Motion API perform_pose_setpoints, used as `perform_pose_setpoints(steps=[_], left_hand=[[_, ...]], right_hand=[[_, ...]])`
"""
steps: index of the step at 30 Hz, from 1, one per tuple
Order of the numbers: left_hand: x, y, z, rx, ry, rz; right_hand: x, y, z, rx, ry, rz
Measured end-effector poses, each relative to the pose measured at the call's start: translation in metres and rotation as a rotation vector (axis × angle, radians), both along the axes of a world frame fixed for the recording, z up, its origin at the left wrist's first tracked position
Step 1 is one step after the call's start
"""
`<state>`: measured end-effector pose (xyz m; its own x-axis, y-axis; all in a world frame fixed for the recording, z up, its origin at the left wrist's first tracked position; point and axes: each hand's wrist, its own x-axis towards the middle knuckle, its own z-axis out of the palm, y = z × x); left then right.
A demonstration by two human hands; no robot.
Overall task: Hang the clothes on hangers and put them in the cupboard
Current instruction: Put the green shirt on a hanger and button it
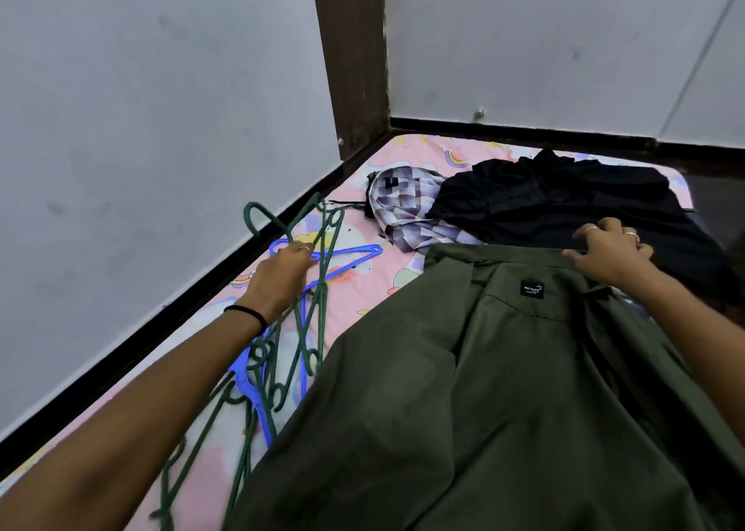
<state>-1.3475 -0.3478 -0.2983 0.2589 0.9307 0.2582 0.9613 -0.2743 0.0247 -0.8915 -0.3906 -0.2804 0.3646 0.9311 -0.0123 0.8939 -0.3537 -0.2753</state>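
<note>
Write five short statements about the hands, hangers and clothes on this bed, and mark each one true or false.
1. The left hand grips a green hanger. True.
2. The right hand holds the checked shirt. False: it holds the collar of the olive shirt.
3. The black garment lies beyond the olive shirt. True.
4. All hangers are green. False: blue hangers lie among them.
5. The olive shirt is already on a hanger. False: it lies spread on the bed sheet.
</note>
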Motion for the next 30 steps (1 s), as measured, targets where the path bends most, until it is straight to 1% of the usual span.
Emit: perform_pose_setpoints(steps=[3, 9, 13, 15, 17, 20, 24, 26, 28, 30], left_hand=[[0.0, 0.004, 0.023, 0.057, 0.086, -0.068], [0.016, 0.008, 0.084, 0.203, 0.139, -0.226], [0.018, 0.007, 0.135, 0.311, 0.132, -0.27], [0.016, 0.009, 0.155, 0.409, 0.086, -0.288], [0.018, 0.008, 0.168, 0.454, 0.049, -0.336], [0.029, 0.006, 0.17, 0.416, -0.01, -0.406], [0.06, 0.009, 0.156, 0.321, -0.106, -0.523], [0.083, 0.008, 0.15, 0.272, -0.207, -0.621], [0.111, 0.002, 0.144, 0.174, -0.343, -0.732], [0.14, -0.004, 0.139, 0.098, -0.438, -0.79]], right_hand=[[-0.002, 0.0, 0.005, 0.013, 0.016, 0.003], [-0.017, 0.002, 0.022, 0.046, 0.031, 0.049], [-0.032, 0.007, 0.033, 0.113, 0.044, 0.113], [-0.04, 0.009, 0.036, 0.136, 0.064, 0.143], [-0.049, 0.011, 0.038, 0.167, 0.072, 0.169], [-0.063, 0.013, 0.046, 0.285, 0.086, 0.212], [-0.076, 0.009, 0.063, 0.446, 0.121, 0.286], [-0.076, 0.006, 0.07, 0.48, 0.147, 0.358], [-0.072, 0.0, 0.077, 0.488, 0.158, 0.439], [-0.064, -0.008, 0.082, 0.505, 0.189, 0.487]])
